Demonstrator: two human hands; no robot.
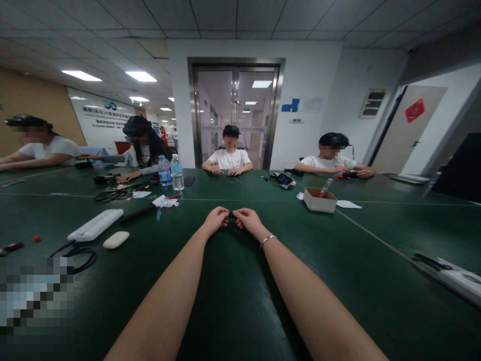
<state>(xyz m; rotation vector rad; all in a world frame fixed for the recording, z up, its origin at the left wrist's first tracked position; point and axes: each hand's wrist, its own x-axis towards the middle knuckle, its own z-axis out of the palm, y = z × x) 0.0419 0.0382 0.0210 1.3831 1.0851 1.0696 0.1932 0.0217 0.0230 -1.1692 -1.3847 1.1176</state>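
Both my forearms stretch out over the dark green table (233, 301). My left hand (216, 219) and my right hand (248, 219) meet at the middle of the table, fingers curled and pinched together. Between their fingertips sits a small dark object (232, 214), too small to name. A thin bracelet (267, 240) circles my right wrist.
A white power strip (95, 224) and a white oval case (116, 239) lie at left, with black cables (80, 255). Two water bottles (171, 173) stand beyond. A small cardboard box (319, 199) sits at right. Several people sit round the table's far and left sides.
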